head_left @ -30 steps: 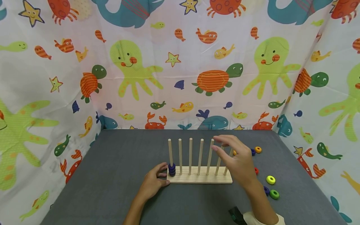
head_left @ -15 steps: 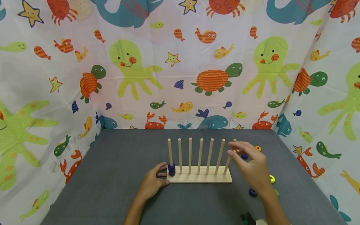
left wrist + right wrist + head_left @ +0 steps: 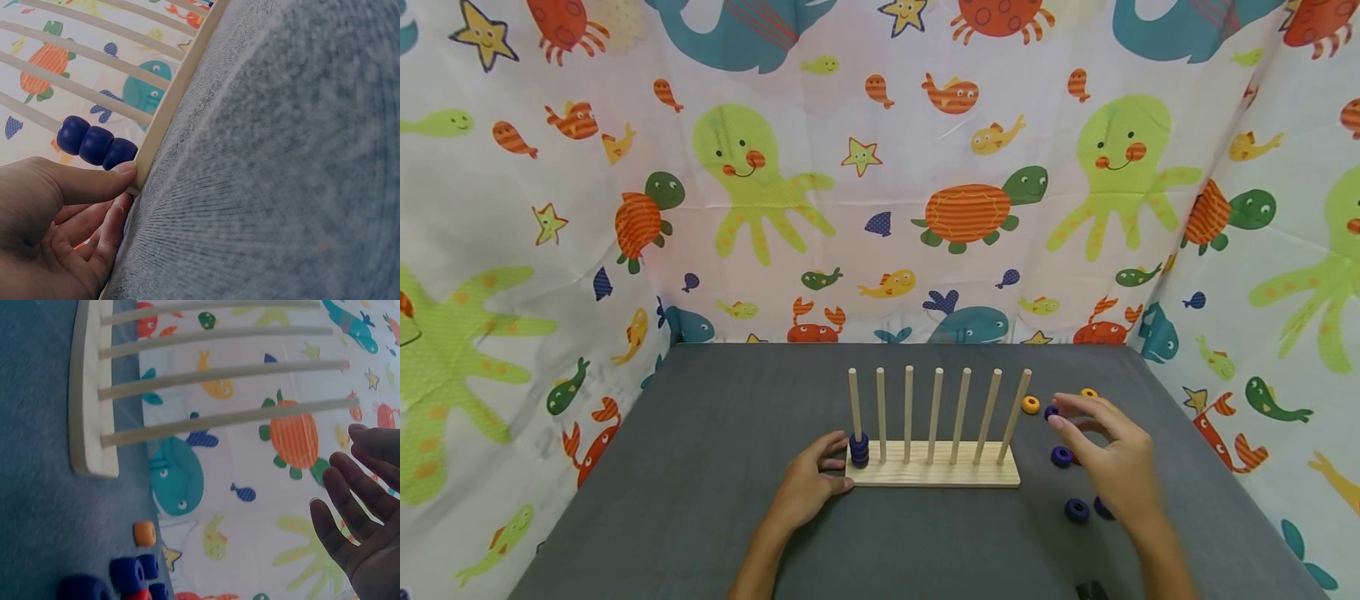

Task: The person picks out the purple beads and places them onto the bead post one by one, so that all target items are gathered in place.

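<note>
A pale wooden peg stand (image 3: 936, 476) with a row of upright pegs stands on the table. Three dark blue beads (image 3: 97, 145) are stacked on its leftmost peg, low against the base; the other pegs are bare. My left hand (image 3: 808, 483) grips the left end of the base, thumb over the edge, just beside the stack. To the right of the stand, my right hand (image 3: 1112, 454) hovers with fingers apart, and the right wrist view shows nothing held. Near its fingertips in the head view lies a blue bead (image 3: 1050, 412).
More loose beads lie right of the stand: an orange bead (image 3: 1030, 405), a blue bead (image 3: 1061, 456) and another blue bead (image 3: 1077, 511). My right hand hides others. Behind the grey table (image 3: 737, 400) hangs a white curtain (image 3: 865, 225) printed with sea animals.
My right hand has moved right, from above the right-hand pegs to over the loose beads. The left hand and the stand have stayed put.
</note>
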Motion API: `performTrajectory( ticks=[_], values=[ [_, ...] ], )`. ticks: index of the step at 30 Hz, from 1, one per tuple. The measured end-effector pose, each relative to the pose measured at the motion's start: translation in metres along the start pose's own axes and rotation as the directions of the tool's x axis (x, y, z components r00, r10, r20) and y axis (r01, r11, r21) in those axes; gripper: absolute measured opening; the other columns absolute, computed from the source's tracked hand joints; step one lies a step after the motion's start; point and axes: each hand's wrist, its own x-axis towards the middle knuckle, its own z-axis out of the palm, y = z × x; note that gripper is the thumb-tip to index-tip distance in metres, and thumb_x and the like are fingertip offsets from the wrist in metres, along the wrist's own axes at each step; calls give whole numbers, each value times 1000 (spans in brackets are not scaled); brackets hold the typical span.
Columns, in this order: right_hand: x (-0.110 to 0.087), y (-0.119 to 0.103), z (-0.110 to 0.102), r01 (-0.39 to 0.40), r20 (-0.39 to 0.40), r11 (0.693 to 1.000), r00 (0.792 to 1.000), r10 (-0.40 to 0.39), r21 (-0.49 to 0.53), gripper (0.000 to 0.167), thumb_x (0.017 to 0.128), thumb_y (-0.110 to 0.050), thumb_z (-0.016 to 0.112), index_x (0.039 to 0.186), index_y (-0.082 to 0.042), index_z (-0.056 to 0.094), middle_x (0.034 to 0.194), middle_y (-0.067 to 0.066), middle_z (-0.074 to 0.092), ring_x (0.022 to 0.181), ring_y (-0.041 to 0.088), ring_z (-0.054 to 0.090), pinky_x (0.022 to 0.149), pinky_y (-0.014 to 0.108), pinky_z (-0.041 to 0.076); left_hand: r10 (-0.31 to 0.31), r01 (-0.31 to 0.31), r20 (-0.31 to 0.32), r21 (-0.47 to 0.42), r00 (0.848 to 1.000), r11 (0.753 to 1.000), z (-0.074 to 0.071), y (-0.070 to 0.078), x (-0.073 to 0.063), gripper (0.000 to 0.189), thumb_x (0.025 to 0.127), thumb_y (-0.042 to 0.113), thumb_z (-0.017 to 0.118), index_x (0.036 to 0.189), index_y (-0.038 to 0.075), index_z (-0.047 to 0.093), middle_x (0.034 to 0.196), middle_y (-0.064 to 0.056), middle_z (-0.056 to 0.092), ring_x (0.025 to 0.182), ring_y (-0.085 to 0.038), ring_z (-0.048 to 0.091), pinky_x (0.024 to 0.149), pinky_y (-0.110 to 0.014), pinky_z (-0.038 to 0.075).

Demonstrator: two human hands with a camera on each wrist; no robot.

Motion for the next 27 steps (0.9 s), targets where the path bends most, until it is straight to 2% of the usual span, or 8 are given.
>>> performTrajectory(
  ticks=[6,16,19,23,27],
  values=[
    [-10,17,-13,-80,21,995,996,82,-61,26,97,-11,79,122,-7,77,116,5,75,98,-4,62,83,5,49,2,-2,-1,6,1000,1000,1,-2,1,74,86,0,82,154,4,52,148,-16,63,123,-33,69,97,-46,59],
    [-22,43,-34,-152,79,981,984,162,-118,32,96,-20,81,126,-11,75,116,6,75,97,-7,64,83,4,48,5,-5,-9,7,1000,1000,1,-2,1,74,86,1,82,153,5,54,147,-15,64,123,-32,69,97,-45,59],
    [-24,48,-41,-196,115,968,970,215,-154,37,97,-24,81,130,-10,73,120,11,75,96,-10,62,81,4,47,13,-13,-13,13,1000,1000,1,-3,0,73,85,0,82,153,4,54,146,-16,64,122,-32,70,96,-45,59],
    [-27,56,-47,-259,181,941,936,300,-220,45,97,-31,81,133,-7,70,123,14,76,94,-16,58,78,6,47,9,-8,-12,20,1000,1000,1,-3,1,73,85,1,82,153,5,54,147,-16,64,122,-32,70,97,-45,59],
    [-31,65,-52,-287,246,918,902,355,-274,52,94,-33,83,135,-5,69,123,17,76,94,-11,63,78,12,53,2,-1,-9,17,1000,1000,1,-3,1,73,86,1,82,154,5,53,148,-15,63,123,-32,69,98,-46,59]
  ],
)
